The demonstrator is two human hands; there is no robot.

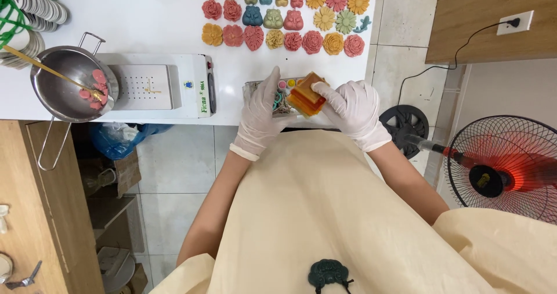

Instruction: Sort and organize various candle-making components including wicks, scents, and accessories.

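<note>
Both hands wear white gloves and meet at the front edge of the white table [174, 21]. The right hand [352, 109] has its fingers closed round a stack of orange and yellow square moulds [306, 95] — thumb on the top piece, stack tilted. The left hand [262, 111] lies with fingers extended and close together, touching the stack's left side and covering a small tray [282, 85] of coloured bits. Beyond — rows of coloured flower and bear shapes [284, 15].

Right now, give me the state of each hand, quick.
Left hand: fingers partly curled, resting on the tray beside the orange block.
Right hand: closed on the orange block.
</note>
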